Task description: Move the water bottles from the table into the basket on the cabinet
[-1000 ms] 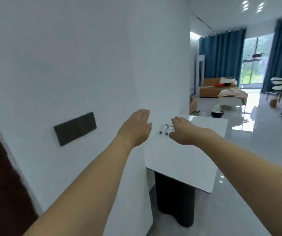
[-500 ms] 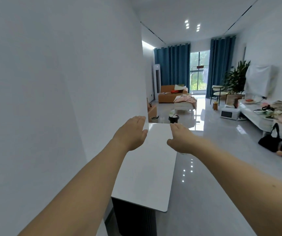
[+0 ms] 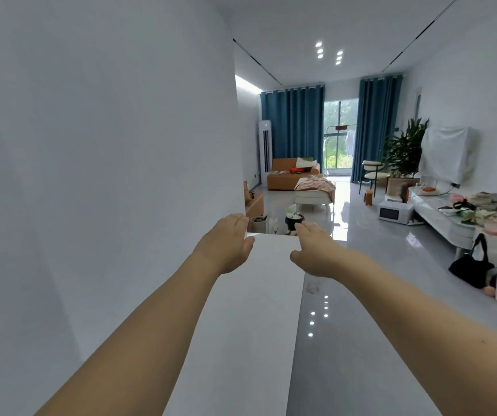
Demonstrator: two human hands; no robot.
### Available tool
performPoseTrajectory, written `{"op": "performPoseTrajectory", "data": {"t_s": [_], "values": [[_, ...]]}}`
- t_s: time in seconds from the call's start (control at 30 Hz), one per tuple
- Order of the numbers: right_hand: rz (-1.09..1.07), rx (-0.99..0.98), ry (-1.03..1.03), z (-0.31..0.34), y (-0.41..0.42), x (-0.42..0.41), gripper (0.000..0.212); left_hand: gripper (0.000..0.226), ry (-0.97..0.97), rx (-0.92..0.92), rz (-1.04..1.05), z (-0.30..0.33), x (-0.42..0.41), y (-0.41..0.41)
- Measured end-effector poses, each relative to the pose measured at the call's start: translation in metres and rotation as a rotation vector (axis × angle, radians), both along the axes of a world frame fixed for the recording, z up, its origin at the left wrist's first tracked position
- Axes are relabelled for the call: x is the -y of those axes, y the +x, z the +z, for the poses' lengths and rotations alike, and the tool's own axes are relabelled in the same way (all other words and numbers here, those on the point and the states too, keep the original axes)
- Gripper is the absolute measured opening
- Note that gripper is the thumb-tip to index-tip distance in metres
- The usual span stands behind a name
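Reaching forward over the white table (image 3: 250,310), both bare arms stretch out in the head view, and neither hand carries anything. The left hand (image 3: 229,244) hovers near the table's far left corner beside the white wall (image 3: 106,175), fingers straight and close together, thumb slightly out; the right hand (image 3: 313,250) hangs over the table's far right edge, palm down, fingers loosely extended and holding nothing. No water bottles can be seen on the bare stretch of tabletop in view, and no basket or cabinet top can be picked out for certain; a low white cabinet (image 3: 451,214) with clutter runs along the right wall, well apart from the hands. My judgement is that the step in hand is finding and reaching a bottle, so the head should tip down or turn until the bottles show before either hand closes. Then each hand ought to wrap round a bottle's body, not its cap, and lift straight up clear of the table edge. As for writing, no brand, label or lettering is legible anywhere; the white microwave (image 3: 394,211) on the far floor is too small to read.
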State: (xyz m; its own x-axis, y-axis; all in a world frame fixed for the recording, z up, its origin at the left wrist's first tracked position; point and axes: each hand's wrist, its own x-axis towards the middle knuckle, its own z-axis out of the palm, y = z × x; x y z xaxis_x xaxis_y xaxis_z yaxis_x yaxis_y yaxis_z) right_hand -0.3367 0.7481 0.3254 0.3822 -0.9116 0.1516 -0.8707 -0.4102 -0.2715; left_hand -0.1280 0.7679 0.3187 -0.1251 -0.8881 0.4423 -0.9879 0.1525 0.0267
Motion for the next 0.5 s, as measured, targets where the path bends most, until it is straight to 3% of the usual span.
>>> {"op": "performPoseTrajectory", "data": {"t_s": [0.23, 0.4, 0.5], "values": [[-0.066, -0.003, -0.057, 0.032, -0.007, 0.113, 0.061, 0.051, -0.001, -0.092, -0.058, 0.014, 0.13, -0.006], [-0.004, 0.01, -0.035, 0.016, -0.01, 0.178, 0.055, 0.043, 0.002, -0.065, -0.106, 0.008, 0.197, -0.023], [0.001, -0.012, -0.008, 0.006, -0.019, 0.22, 0.063, 0.044, 0.013, -0.044, -0.123, 0.002, 0.236, -0.033]]}}
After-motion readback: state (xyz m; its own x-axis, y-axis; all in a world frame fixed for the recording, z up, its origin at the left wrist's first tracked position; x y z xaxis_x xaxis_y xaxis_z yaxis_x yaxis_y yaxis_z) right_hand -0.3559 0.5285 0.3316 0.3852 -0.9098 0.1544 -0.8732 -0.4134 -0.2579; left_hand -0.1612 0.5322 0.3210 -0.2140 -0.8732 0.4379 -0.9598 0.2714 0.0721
